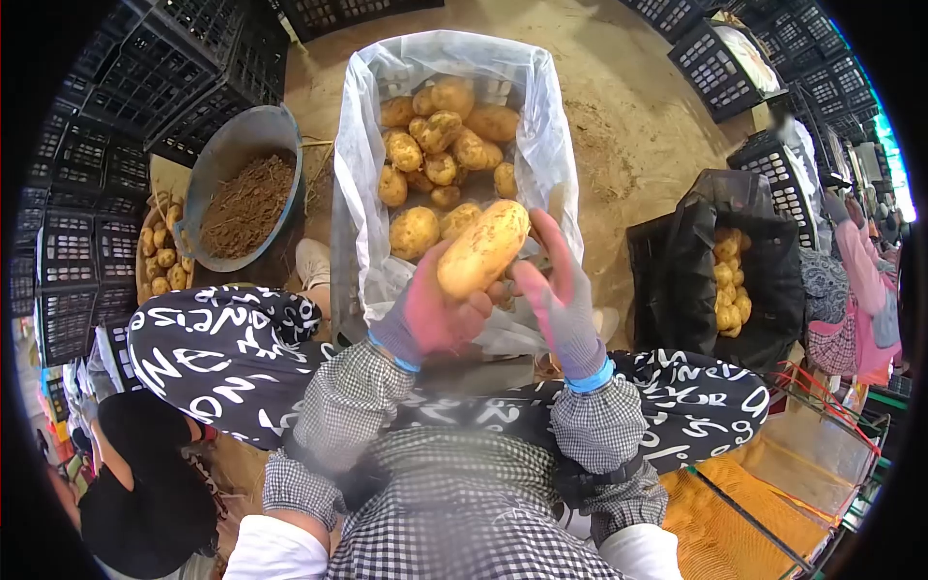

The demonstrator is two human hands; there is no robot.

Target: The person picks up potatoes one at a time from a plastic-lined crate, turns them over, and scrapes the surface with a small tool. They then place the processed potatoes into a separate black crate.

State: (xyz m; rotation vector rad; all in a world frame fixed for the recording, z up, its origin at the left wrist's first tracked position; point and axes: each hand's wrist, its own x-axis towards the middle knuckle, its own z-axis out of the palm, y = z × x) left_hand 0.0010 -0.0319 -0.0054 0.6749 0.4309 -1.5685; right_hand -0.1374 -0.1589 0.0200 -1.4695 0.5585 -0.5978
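A large, long yellow potato [483, 249] with brown specks rests in my left hand [425, 314], whose gloved fingers wrap round its lower side. My right hand [565, 304], also gloved in pink and grey, is at the potato's right end with thumb and forefinger spread apart, the fingertips right beside its skin. Both hands are over the near part of a crate lined with clear plastic [556, 126]. Inside the crate, beyond my hands, lies a heap of potatoes [440, 145] of mixed sizes.
Left of the crate stands a blue-grey tub [203, 193] of soil, with a basket of potatoes [159, 256] beyond it. Right is a black-lined crate [667, 261] holding potatoes. Stacked black crates [174, 68] stand at the left; a person in black [145, 483] is at lower left.
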